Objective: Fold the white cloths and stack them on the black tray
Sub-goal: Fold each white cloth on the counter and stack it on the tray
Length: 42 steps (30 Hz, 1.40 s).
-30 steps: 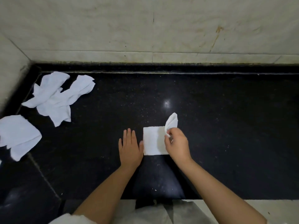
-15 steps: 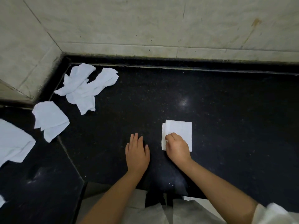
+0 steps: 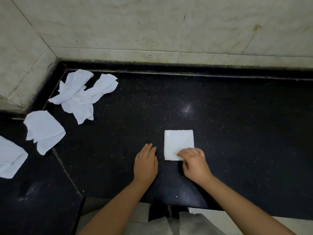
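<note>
A small white cloth (image 3: 177, 141), folded into a neat square, lies flat on the black stone counter (image 3: 237, 133) in front of me. My right hand (image 3: 194, 164) has its curled fingers on the square's near right corner and pinches that edge. Just left of the square, my left hand (image 3: 145, 164) rests flat on the counter, fingers straight, not touching the cloth. Crumpled white cloths (image 3: 81, 97) lie in a heap at the far left corner. I cannot pick out a black tray against the black surface.
Two more loose white cloths lie at the left, one (image 3: 44, 131) across a seam in the counter and another (image 3: 10, 156) at the frame's edge. Tiled walls (image 3: 152, 31) close the back and left. The counter's front edge runs near my body.
My right hand laid the raised flap down, making the cloth a flat square, then slid from its middle to the near right corner. My left hand stayed flat beside it.
</note>
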### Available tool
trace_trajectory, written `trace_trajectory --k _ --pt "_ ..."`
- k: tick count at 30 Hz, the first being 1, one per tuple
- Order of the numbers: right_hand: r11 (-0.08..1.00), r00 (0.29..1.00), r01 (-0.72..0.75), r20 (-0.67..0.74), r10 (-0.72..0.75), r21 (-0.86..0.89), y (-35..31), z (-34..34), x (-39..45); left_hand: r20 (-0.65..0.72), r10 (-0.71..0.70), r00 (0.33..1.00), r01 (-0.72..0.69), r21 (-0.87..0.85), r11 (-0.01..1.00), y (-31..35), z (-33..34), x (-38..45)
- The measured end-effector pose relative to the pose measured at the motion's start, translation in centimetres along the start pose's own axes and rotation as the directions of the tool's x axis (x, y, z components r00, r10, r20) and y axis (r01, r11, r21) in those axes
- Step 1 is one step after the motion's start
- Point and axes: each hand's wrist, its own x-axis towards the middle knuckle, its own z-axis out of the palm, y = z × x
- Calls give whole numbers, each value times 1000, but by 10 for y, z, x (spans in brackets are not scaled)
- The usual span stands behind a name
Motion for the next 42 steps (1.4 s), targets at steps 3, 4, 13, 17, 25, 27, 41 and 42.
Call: trace_trajectory --k 3,4,13,17,25,27,41,42 --pt "994 999 -27 36 31 -110 21 -9 -9 124 226 966 -230 15 973 21 4 7" --pt "991 994 -35 99 48 -130 24 -11 -8 156 281 947 -290 40 956 26 6 9" --pt "979 994 71 96 -53 -190 42 -4 1 306 423 853 -503 265 823 36 23 31" --pt "994 997 -77 15 79 -76 50 -27 -8 339 482 808 -585 372 720 50 24 47" --pt "907 931 -364 59 360 212 118 -95 -96 409 746 525 -850 302 432 173 36 47" --pt "929 931 -336 -99 353 154 150 -119 -126 414 808 420 -904 270 331 229 47 36" --pt "816 705 -571 -455 544 90 402 -368 -386 232 965 119 -989 -61 136 642 147 -40" --pt "791 663 -598 -476 578 128 419 -384 -392 220 970 102 -993 -41 114 667 152 -36"
